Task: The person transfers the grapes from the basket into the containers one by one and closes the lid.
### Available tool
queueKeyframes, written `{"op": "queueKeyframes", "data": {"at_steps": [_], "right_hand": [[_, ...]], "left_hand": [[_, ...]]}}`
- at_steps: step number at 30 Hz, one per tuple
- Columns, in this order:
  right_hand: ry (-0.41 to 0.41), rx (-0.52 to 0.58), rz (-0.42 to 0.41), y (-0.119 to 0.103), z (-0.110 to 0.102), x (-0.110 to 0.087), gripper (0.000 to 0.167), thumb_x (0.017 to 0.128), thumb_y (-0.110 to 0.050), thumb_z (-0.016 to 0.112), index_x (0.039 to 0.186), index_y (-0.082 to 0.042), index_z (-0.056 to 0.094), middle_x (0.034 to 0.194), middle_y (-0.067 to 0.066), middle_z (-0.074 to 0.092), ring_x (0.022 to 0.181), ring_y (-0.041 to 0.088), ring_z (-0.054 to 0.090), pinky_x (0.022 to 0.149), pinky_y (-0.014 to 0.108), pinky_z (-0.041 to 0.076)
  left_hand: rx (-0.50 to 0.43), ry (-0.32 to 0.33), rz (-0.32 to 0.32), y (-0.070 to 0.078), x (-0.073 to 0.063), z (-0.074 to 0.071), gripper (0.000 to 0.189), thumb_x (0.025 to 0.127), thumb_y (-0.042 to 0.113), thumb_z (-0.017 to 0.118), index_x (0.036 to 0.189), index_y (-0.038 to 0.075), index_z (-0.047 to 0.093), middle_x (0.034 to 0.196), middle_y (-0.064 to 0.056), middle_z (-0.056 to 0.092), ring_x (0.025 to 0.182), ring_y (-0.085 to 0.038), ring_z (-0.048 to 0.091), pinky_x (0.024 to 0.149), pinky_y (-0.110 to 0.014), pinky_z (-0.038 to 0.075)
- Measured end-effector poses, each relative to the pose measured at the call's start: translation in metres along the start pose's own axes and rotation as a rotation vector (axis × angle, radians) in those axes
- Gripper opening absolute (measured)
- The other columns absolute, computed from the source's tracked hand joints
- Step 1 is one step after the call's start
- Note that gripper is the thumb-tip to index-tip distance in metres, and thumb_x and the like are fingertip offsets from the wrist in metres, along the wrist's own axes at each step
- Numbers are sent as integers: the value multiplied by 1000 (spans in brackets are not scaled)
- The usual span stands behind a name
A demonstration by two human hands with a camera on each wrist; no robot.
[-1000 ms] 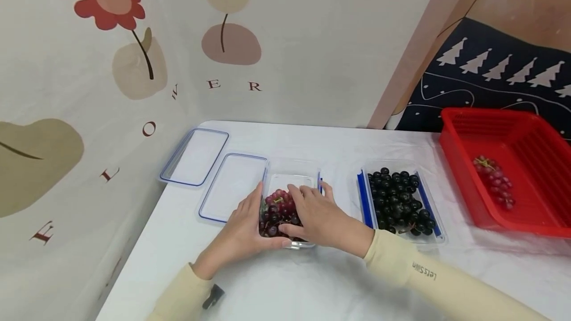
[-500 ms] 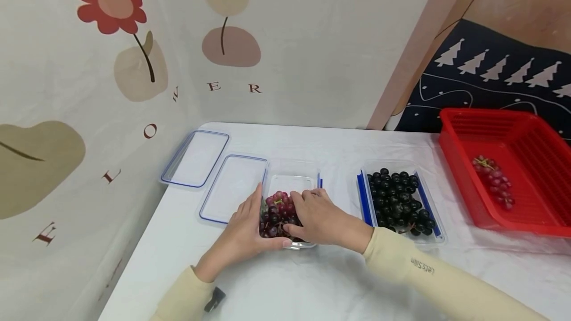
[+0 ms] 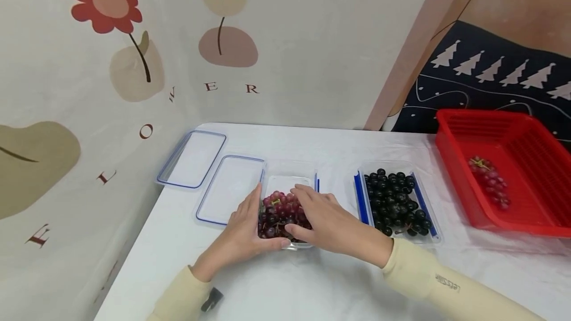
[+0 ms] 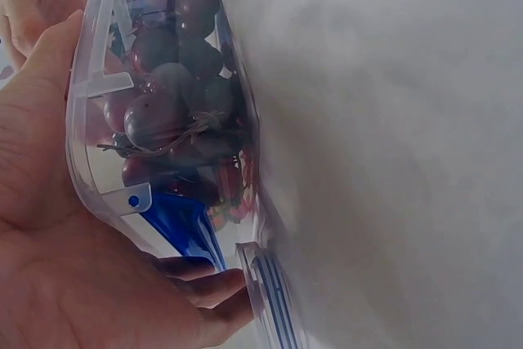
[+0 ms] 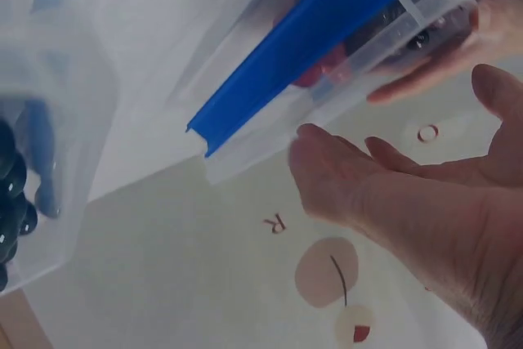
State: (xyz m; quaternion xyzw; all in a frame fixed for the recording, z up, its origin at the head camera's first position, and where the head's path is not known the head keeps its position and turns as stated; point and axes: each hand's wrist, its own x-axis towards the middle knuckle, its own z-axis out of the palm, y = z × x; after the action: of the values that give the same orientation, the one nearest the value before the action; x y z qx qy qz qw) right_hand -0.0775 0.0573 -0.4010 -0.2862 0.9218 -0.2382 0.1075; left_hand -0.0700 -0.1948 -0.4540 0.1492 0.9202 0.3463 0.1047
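Grapes [image 3: 284, 208] are apparently being settled in a box [image 3: 287, 181] near the desk [image 3: 285, 286]'s left edge. The left hand [image 3: 245, 228] is bracing it, fingers straight; the right hand [image 3: 329, 219] is gripping nothing. Spreading them is probably calling for light pressure.

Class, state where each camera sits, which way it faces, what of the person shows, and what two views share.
Head: on the head, facing forward and down at the red-grape container; left hand, right hand, sleeves show.
Left wrist: worn there, facing the container's side; both hands partly show.
Right wrist: worn there, facing the container's blue flap; both hands show.
Head and right wrist share black grapes.
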Motion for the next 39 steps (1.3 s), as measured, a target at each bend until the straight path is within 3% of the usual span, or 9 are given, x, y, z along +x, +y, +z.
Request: {"op": "queueKeyframes", "data": {"at_steps": [7, 12, 20, 30, 39], "right_hand": [[62, 60, 27, 4, -13, -12, 83, 109, -51, 66, 171, -9, 33, 177, 15, 27, 157, 39, 37, 122, 66, 33], [157, 39, -21, 13, -22, -22, 80, 108, -51, 68, 170, -11, 37, 177, 12, 29, 155, 37, 40, 120, 67, 35], [277, -41, -102, 33, -33, -31, 83, 104, -56, 70, 168, -12, 40, 177, 10, 27, 164, 32, 21, 124, 73, 17], [357, -63, -59, 62, -42, -43, 91, 99, -50, 79, 169, -10, 37, 176, 14, 28, 164, 37, 18, 119, 76, 19], [396, -105, 5, 80, -58, -54, 92, 98, -49, 78, 170, -10, 36, 176, 16, 28, 163, 39, 20, 115, 80, 22]], "left_hand": [[-16, -9, -1, -5, 2, -2, 148, 79, 71, 88, 175, 8, -6, 180, -23, 4, 163, -47, 9, 122, -77, 11], [-26, -18, -1, -7, 4, -3, 149, 79, 69, 90, 175, 8, -6, 180, -24, 4, 163, -49, 8, 121, -78, 10], [-22, -6, -8, -6, 4, -3, 151, 77, 66, 93, 174, 4, -5, 179, -26, 4, 163, -50, 8, 121, -77, 10], [-26, -10, -21, -8, 6, -1, 153, 75, 67, 94, 175, 7, -6, 179, -25, 4, 163, -50, 7, 122, -76, 10], [-24, -10, -26, -7, 6, -1, 153, 75, 67, 94, 175, 7, -5, 180, -24, 5, 163, -50, 8, 122, -75, 10]]}}
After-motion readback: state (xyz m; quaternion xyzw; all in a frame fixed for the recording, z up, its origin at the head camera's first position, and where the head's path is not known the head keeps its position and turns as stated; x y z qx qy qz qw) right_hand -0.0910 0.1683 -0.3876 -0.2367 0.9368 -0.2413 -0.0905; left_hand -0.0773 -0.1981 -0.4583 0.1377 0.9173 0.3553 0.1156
